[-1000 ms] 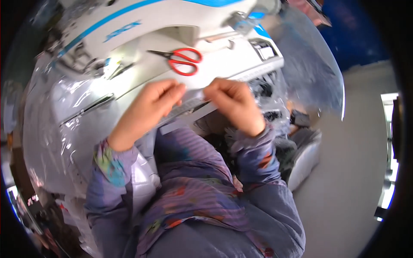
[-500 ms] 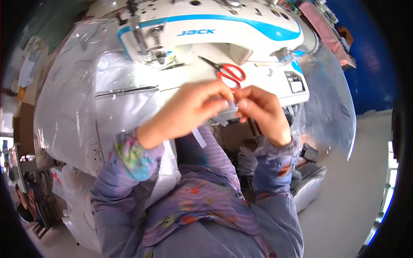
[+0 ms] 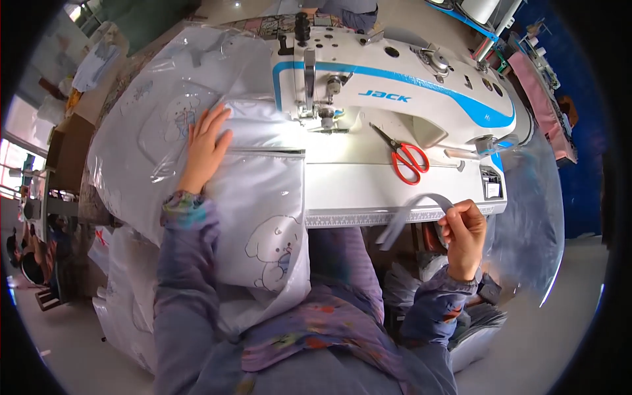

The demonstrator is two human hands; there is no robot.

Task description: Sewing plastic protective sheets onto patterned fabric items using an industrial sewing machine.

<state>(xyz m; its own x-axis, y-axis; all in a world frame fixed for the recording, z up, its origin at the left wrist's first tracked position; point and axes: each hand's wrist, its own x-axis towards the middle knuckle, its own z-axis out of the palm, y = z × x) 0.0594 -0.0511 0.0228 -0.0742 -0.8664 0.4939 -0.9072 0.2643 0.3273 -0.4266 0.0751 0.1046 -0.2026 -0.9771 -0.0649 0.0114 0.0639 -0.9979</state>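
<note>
My left hand lies flat with fingers spread on a white, glossy sheet of material printed with cartoon animals. A dark zipper-like line crosses that sheet and runs toward the needle area of a white and blue sewing machine. Pinched in my right hand is one end of a narrow grey strip, which arches left and hangs over the table's front edge. Red-handled scissors rest on the machine bed, blades pointing up and left, apart from both hands.
A ruler strip runs along the table's front edge. Clear plastic sheeting hangs at the right end. Bundles of grey material lie low on the right. A pink-covered surface and a cardboard box stand farther off.
My hands, close together before, have parted. The left has moved left and flattened on the white sheet; the right has moved right and down with the strip. The view has shifted.
</note>
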